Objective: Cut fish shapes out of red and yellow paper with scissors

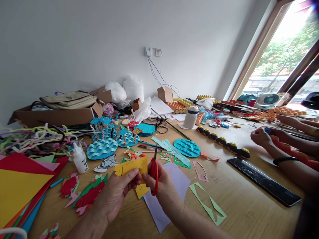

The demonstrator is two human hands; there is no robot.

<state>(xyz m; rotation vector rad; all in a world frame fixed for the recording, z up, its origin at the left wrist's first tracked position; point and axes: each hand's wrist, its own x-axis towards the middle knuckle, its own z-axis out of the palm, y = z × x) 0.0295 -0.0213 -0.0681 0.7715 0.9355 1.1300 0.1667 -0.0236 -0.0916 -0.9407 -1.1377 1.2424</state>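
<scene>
Between the thumb and fingers of my left hand [119,189] is a piece of yellow paper [128,167] with a fish outline drawn on it. My right hand [163,184] is closed round red-handled scissors [155,176], their dark blades pointing up and away from me. The right thumb and fingertips also come close to the paper's right end; whether they grip it I cannot tell. Beneath my hands lie another yellow piece [142,190] and a lilac sheet [161,209]. To the left are cut-out paper fish in red and green [91,196].
A white glue bottle [80,158] stands at left beside coloured paper sheets [22,186]. Blue wavy paper discs [102,148] sit behind my hands. At right lie green paper offcuts [209,202] and a dark tablet-like slab [264,181]. Another person's hands [264,139] work at the far right.
</scene>
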